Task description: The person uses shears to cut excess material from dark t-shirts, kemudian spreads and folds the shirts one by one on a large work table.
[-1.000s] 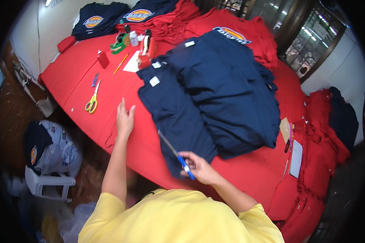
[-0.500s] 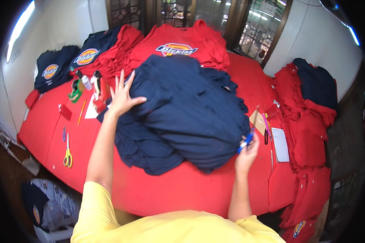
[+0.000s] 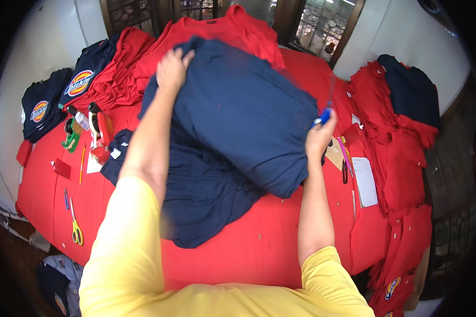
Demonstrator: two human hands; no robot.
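A large navy garment (image 3: 243, 116), probably a T-shirt, is spread and partly lifted over the middle of the table. Its upper left edge is pinched in my left hand (image 3: 172, 71), fingers curled over the cloth. Beneath it, more navy fabric (image 3: 206, 206) lies crumpled toward me. My right hand (image 3: 318, 138), beside the garment's right edge, grips a blue-handled tool (image 3: 322, 117) with a thin, blurred blade pointing away from me; its exact kind is unclear. Whether the right fingers also hold cloth cannot be made out.
Yellow-handled scissors (image 3: 76, 232), a pencil (image 3: 83, 164), a green tape dispenser (image 3: 70, 140) and a white bottle (image 3: 82, 121) lie left on the red-covered table (image 3: 222, 264). Rightward are a white notepad (image 3: 365, 182) and red garment stacks (image 3: 399, 185). Red shirts (image 3: 248, 39) cover the back.
My left hand has gone from spread flat to gripping the cloth, moving farther away. The navy garment has shifted away from me, exposing more fabric beneath. My right hand has moved away with the tool.
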